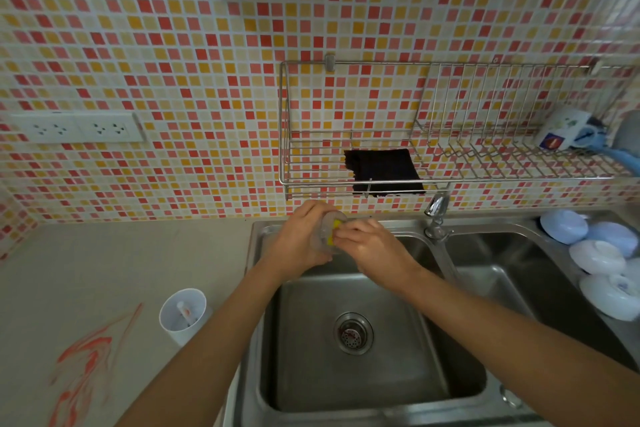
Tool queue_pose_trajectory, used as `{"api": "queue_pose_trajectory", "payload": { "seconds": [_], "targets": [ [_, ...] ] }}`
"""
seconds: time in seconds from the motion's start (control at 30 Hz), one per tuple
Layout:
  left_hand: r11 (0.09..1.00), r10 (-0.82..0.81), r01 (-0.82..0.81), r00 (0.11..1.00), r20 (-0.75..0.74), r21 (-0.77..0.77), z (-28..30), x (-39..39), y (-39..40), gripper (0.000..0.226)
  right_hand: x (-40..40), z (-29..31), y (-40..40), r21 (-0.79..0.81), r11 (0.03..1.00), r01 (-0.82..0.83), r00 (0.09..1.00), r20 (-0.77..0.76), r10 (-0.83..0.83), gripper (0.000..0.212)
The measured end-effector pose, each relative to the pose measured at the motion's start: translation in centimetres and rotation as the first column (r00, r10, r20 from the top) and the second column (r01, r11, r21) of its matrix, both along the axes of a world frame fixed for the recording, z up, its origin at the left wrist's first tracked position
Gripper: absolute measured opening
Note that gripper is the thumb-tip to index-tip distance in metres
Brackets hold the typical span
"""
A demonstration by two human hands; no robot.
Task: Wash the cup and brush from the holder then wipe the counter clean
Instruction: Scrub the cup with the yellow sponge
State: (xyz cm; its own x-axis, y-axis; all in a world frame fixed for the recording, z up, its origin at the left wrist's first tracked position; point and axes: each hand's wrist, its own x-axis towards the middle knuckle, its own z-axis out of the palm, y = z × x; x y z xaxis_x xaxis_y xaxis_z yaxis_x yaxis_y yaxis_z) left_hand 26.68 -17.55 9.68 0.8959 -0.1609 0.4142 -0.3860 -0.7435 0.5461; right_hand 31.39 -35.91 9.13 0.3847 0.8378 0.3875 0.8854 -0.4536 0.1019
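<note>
My left hand point(300, 242) grips a clear plastic cup point(327, 227) above the back of the left sink basin point(398, 374). My right hand point(372, 246) presses a yellow sponge point(335, 231) into the cup's mouth. A white holder point(183, 317) stands on the counter left of the sink, with a brush point(185, 312) inside it. Orange-red smears point(85, 360) streak the beige counter point(114, 260) at the lower left.
A wire rack point(450, 180) on the tiled wall holds a dark cloth point(382, 172) and a printed mug point(562, 130). The tap point(437, 215) stands between the two basins. Several pale blue and white bowls point(599, 256) lie upside down at the right. A socket strip point(76, 128) is on the left wall.
</note>
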Motion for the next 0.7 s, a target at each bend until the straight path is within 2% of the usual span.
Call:
{"api": "queue_pose_trajectory", "payload": {
  "seconds": [0.07,0.13,0.17,0.27,0.33,0.37,0.4,0.43,0.47,0.5,0.53,0.57,0.6,0.67,0.7],
  "targets": [
    [1.0,0.014,-0.014,1.0,-0.008,0.001,-0.3,-0.4,0.0,0.073,-1.3,-0.3,0.2,0.133,0.991,0.022,0.963,-0.269,0.015,0.035],
    [1.0,0.022,-0.022,1.0,-0.019,-0.002,-0.8,-1.0,-0.3,0.072,-2.2,0.0,0.1,0.104,0.994,0.017,0.909,-0.416,0.028,0.031],
    [1.0,0.018,-0.018,0.999,-0.031,-0.012,-1.1,-1.3,-0.7,0.071,-2.0,0.3,-0.2,0.024,0.999,-0.026,0.923,-0.384,0.033,0.033],
    [0.999,0.023,-0.024,0.999,-0.027,-0.026,-1.1,-1.5,-1.9,0.073,-0.2,1.2,-1.3,-0.18,0.982,-0.064,0.997,-0.058,0.054,0.034],
    [1.0,0.022,-0.022,1.0,-0.011,-0.009,-0.6,-1.0,-2.6,0.076,0.5,1.1,-1.8,-0.165,0.986,0.003,0.999,0.032,0.003,0.033],
    [1.0,0.022,-0.022,1.0,-0.004,0.017,-0.4,-0.7,-2.9,0.076,0.5,0.9,-2.0,-0.129,0.991,0.032,0.999,0.016,-0.03,0.033],
    [0.998,0.032,-0.032,0.999,-0.005,0.047,-0.2,-0.5,-3.2,0.076,0.2,0.4,-2.1,-0.056,0.998,0.043,0.996,-0.075,-0.047,0.031],
    [0.996,0.046,-0.045,0.999,-0.006,0.076,-0.2,-0.4,-3.4,0.077,-0.4,0.1,-2.1,0.051,0.996,0.071,0.97,-0.235,-0.057,0.028],
    [0.993,0.058,-0.056,0.998,-0.011,0.101,-0.3,-0.3,-3.7,0.077,-1.1,0.1,-2.1,0.162,0.976,0.147,0.889,-0.454,-0.058,0.024],
    [0.991,0.07,-0.066,0.997,-0.026,0.119,-0.6,-0.4,-3.9,0.077,-1.5,0.1,-2.2,0.218,0.946,0.24,0.769,-0.637,-0.048,0.021],
    [0.989,0.085,-0.079,0.996,-0.041,0.126,-1.0,-0.6,-4.2,0.076,-1.7,0.2,-2.6,0.215,0.933,0.288,0.689,-0.723,-0.046,0.021],
    [0.989,0.099,-0.092,0.994,-0.053,0.12,-1.3,-0.7,-4.4,0.076,-1.6,0.3,-2.9,0.187,0.946,0.265,0.69,-0.722,-0.051,0.021],
    [0.989,0.109,-0.103,0.993,-0.053,0.102,-1.4,-0.9,-4.8,0.074,-1.2,0.4,-3.4,0.155,0.968,0.199,0.752,-0.657,-0.049,0.021],
    [0.989,0.147,-0.145,0.988,-0.044,0.037,-1.2,-0.6,-5.7,0.072,0.2,0.1,-4.2,0.048,0.998,0.03,0.923,-0.384,-0.009,0.028],
    [0.987,0.163,-0.163,0.986,-0.046,0.008,-1.0,-0.4,-6.1,0.072,0.9,-0.2,-4.4,0.011,1.0,0.008,0.955,-0.297,-0.005,0.032]
  ]
}}
